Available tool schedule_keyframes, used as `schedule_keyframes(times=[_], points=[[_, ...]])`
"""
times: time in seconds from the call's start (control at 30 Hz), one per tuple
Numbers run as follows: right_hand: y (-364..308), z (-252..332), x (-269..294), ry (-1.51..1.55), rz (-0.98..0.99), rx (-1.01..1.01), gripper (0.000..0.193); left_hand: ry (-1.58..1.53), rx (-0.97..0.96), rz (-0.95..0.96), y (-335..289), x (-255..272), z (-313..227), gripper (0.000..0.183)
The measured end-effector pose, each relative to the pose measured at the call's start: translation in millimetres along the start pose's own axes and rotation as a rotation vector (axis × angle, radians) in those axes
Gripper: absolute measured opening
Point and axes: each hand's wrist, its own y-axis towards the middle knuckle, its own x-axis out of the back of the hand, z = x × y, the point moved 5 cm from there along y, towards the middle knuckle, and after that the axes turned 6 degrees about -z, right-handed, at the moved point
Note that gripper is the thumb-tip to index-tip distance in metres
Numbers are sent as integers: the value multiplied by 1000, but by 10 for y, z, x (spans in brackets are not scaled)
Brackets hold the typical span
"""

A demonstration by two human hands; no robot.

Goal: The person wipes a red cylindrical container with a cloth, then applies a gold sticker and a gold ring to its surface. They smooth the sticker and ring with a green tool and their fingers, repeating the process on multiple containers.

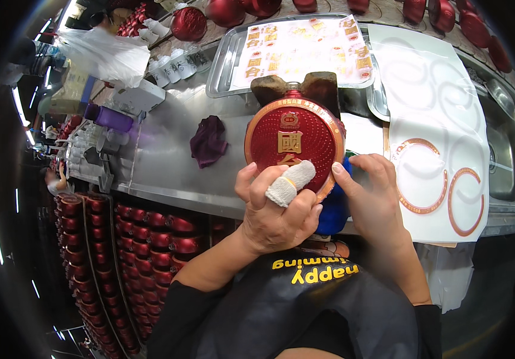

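Observation:
A flat round red bottle (293, 140) with a gold rim and gold decals on its face stands upright against a brown wooden rest (320, 87) on the steel bench. My left hand (275, 209) grips its lower edge, and one finger wrapped in white cloth presses on the red face. My right hand (371, 194) holds the bottle's lower right rim with the fingertips, over a blue object (333, 210) below the bottle.
A metal tray (224, 63) behind holds a sheet of gold decals (305, 45). A white backing sheet with gold arc decals (437, 155) lies at right. A dark purple rag (208, 142) lies at left. Red bottles fill racks (144, 239) below the bench and the far edge.

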Motion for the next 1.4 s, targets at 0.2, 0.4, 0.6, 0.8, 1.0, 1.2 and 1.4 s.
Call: schedule_keyframes(times=[0.2,0.4,0.6,0.8,1.0,1.2,1.4], points=[[-102,105,-17,-42,77,-38,57,-33,154,-44,-118,-77,-58,40],[-140,145,-44,-94,87,-43,62,61,163,-70,-145,-72,-40,27],[-168,188,-69,-92,93,-42,64,95,169,-152,-245,30,97,22],[-193,253,-99,-102,127,-35,65,-136,365,-207,-432,38,320,24],[-192,327,-132,-100,168,-22,67,-268,533,-212,-515,29,462,30],[-171,407,-160,-129,219,4,68,-506,601,-203,-535,22,520,39],[-177,458,-187,-153,242,22,68,-613,560,-231,-536,39,482,27]])
